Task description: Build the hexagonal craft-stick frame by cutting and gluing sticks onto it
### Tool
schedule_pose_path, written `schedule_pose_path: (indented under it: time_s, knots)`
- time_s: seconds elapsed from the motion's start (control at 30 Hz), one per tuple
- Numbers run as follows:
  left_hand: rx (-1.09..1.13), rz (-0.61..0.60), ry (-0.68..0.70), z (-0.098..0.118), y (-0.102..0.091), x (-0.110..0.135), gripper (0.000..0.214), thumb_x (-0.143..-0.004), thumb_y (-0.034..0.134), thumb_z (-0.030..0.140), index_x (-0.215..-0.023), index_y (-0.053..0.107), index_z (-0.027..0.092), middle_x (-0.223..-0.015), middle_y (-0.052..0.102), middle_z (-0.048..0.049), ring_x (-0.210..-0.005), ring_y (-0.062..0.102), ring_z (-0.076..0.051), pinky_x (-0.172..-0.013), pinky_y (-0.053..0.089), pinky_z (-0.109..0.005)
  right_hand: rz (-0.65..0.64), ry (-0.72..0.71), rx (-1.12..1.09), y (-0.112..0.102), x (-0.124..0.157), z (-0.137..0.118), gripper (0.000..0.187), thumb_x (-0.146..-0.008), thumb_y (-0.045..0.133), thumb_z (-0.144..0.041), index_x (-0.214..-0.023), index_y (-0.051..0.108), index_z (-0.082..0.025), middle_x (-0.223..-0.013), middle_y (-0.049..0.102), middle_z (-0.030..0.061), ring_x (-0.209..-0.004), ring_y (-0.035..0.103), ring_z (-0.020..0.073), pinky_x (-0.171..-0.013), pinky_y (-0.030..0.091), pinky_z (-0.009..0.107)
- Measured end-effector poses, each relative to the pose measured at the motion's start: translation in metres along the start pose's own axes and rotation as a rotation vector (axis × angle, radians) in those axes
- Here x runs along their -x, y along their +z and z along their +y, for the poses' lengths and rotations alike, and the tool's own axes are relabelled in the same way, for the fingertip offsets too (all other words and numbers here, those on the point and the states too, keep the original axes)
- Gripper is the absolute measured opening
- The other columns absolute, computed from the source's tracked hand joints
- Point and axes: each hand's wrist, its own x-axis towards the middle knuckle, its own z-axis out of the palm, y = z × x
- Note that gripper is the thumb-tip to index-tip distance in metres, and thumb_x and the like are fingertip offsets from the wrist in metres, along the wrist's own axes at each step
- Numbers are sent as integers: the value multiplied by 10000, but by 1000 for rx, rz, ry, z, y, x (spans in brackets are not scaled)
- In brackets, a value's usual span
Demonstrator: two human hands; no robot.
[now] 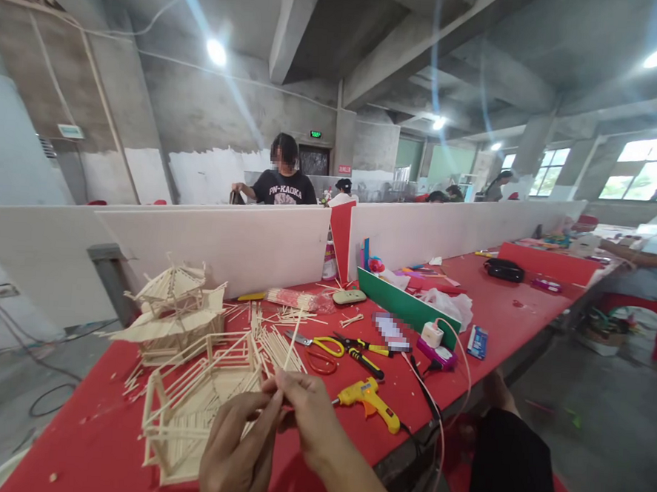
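Note:
In the middle foreground, a thin wooden stick point(294, 340) stands nearly upright, its lower end between my hands. My right hand point(309, 423) pinches it between thumb and fingers. The fingertips of my left hand point(241, 441) are closed at the same spot, touching the right hand; they partly hide the stick's lower end. Just left of and behind my hands is an open frame of wooden sticks point(167, 462) with a flat floor. Behind it stands a tiered wooden-stick model with roof-like tops point(173, 288). Loose sticks point(278, 347) lie beyond my fingers.
A yellow glue gun point(371, 403) lies right of my hands. Beyond are scissors point(327, 345), pliers point(366, 361), a phone point(391, 331) and a purple power strip point(436, 353) with a cable. A white partition point(233, 244) borders the red table point(100, 418). A person point(284, 188) stands behind it.

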Motion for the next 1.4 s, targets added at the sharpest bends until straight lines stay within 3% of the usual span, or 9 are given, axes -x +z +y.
schedule_pose_path:
  time_s: [0.17, 0.3, 0.4, 0.53, 0.67, 0.8, 0.93, 1.2, 1.4]
  knots:
    - [-34, -6, -127, -1, -28, -13, 178, -828, 640, 261, -962, 754, 284, -915, 737, -48, -835, 688, -200, -770, 563, -293, 27, -116, 141, -13, 0, 3, 611, -719, 582, -750, -817, 665, -153, -461, 506, -46, -399, 416, 78, -409, 299, 192]
    - [-201, 175, -649, -30, -68, -26, 259, -754, 658, 461, -894, 758, 267, -793, 752, -30, -652, 676, -201, -611, 566, -290, -46, -199, 471, -28, 20, 8, 574, -852, 502, -663, -999, 713, -150, -417, 460, -61, -385, 406, 90, -443, 318, 208]
    - [-118, 67, -904, -56, -88, -35, 335, -624, 702, 527, -753, 750, 221, -561, 677, -9, -433, 574, -161, -422, 483, -249, -97, -185, 566, -29, 39, 16, 556, -874, 511, -603, -1234, 656, -205, -452, 483, -60, -385, 421, 111, -425, 319, 220]
    - [106, -46, -1084, -70, -84, -33, 439, -577, 696, 581, -690, 703, 157, -489, 618, -18, -358, 498, -133, -351, 401, -232, -193, -310, 715, -14, 51, 26, 371, -920, 480, -438, -1107, 747, -261, -591, 638, -4, -478, 501, 126, -484, 356, 230]
    - [112, -113, -1110, -73, -74, -27, 431, -611, 660, 573, -701, 699, 154, -432, 558, 8, -355, 453, -119, -359, 343, -213, -216, -496, 851, 8, 47, 35, 312, -898, 490, -296, -1047, 759, -242, -699, 710, 27, -585, 601, 146, -586, 410, 238]
    - [-198, -118, -900, -91, -74, -37, 310, -665, 626, 473, -756, 745, 202, -624, 699, -15, -584, 607, -180, -531, 436, -231, -272, -612, 935, 25, 43, 39, 297, -898, 481, -290, -1002, 753, -234, -650, 686, 39, -563, 592, 158, -600, 410, 253]
    - [-326, -364, -750, -116, -70, -61, 289, -737, 579, 441, -650, 707, 196, -639, 694, -17, -659, 631, -194, -566, 412, -224, -325, -620, 951, 35, 46, 42, 273, -891, 478, -261, -944, 744, -236, -621, 661, 35, -564, 585, 162, -591, 389, 255]
    - [76, -772, -1141, -140, -50, -79, 422, -680, 665, 521, -491, 583, 153, -521, 637, -73, -475, 603, -178, -481, 477, -269, -263, -714, 1003, 38, 41, 65, 193, -832, 529, -212, -859, 719, -224, -624, 674, 30, -554, 597, 154, -559, 366, 251]
    - [85, -778, -1192, -133, -54, -77, 427, -690, 668, 543, -564, 581, 145, -546, 628, -45, -500, 594, -154, -469, 480, -253, -187, -851, 880, 29, 45, 73, 145, -790, 645, -332, -889, 643, -226, -762, 682, 11, -710, 631, 180, -682, 456, 281]
